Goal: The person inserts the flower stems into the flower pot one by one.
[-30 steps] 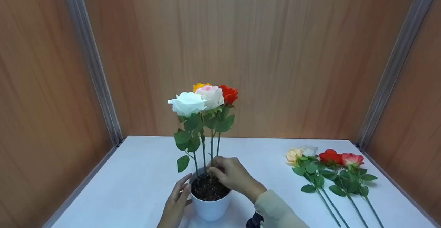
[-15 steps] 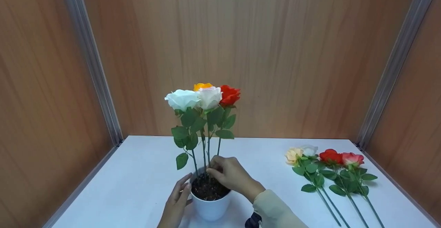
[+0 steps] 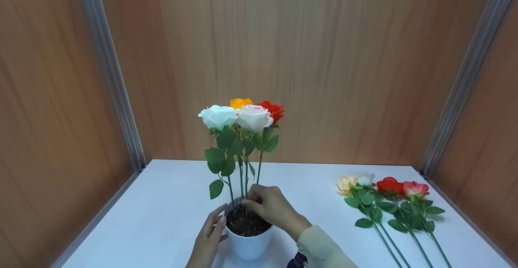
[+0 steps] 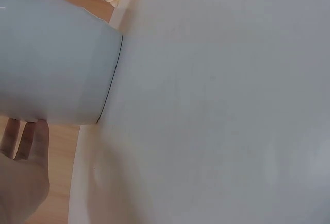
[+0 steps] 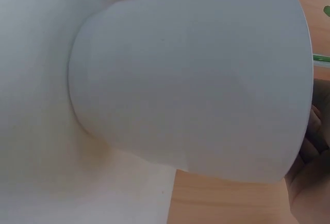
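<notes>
A white pot (image 3: 249, 247) filled with dark soil stands on the table, with several upright roses in it. Nearest are a white rose (image 3: 218, 117) and a pinkish-white rose (image 3: 255, 118); behind them show an orange rose (image 3: 241, 103) and a red rose (image 3: 273, 110). My right hand (image 3: 277, 211) pinches the pinkish-white rose's stem low down, just over the soil. Against the pot's left side rest the fairly straight fingers of my left hand (image 3: 207, 239). In the left wrist view, fingertips of the left hand (image 4: 23, 183) touch the pot wall (image 4: 56, 59).
On the table's right side lie several loose roses: a peach rose (image 3: 346, 184), a white one behind it, a red rose (image 3: 390, 185) and a pink rose (image 3: 415, 188), stems toward the front. Wood-look panels (image 3: 303, 69) enclose the white table (image 3: 170, 203).
The pinkish-white bloom has swung left, then right and slightly lower, uncovering more of the orange rose. The white bloom shifted left and partly back. Both hands stay at the pot.
</notes>
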